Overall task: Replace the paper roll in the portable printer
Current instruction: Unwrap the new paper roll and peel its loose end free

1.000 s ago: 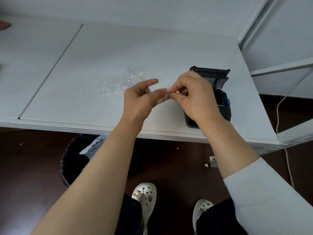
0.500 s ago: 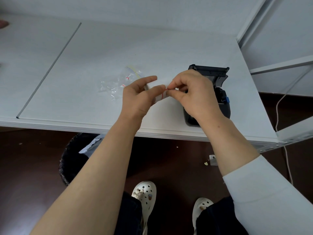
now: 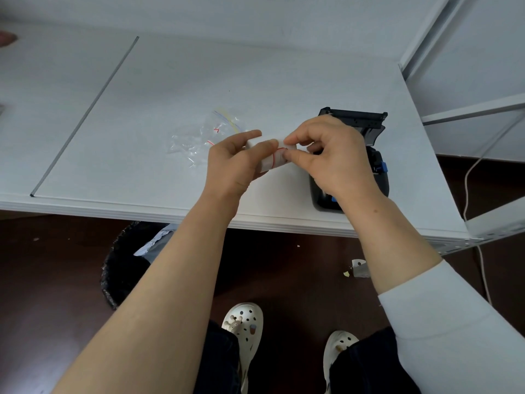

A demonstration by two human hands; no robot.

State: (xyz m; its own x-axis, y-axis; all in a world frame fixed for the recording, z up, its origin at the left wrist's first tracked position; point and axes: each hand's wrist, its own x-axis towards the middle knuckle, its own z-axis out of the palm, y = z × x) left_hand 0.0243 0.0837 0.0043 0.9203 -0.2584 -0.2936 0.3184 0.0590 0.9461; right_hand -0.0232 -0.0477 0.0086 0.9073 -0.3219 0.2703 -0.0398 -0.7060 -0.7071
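A small white paper roll [image 3: 272, 158] with a thin red line around it is held above the white table [image 3: 170, 89]. My left hand [image 3: 238, 163] grips the roll from the left, fingers wrapped over it. My right hand [image 3: 331, 157] pinches the roll's right end at the red line between thumb and forefinger. The black portable printer [image 3: 366, 137] stands on the table behind my right hand with its lid raised; most of its body is hidden by that hand. A blue latch shows on its right side.
A crumpled clear plastic bag [image 3: 204, 136] lies on the table left of my hands. A dark waste bin [image 3: 127, 260] sits on the floor under the table edge. A white cable [image 3: 468, 177] hangs at the right. A metal frame stands at the right.
My right thumb and forefinger have shifted slightly along the roll's end near the red line. The roll, the printer and my left hand stay almost where they were.
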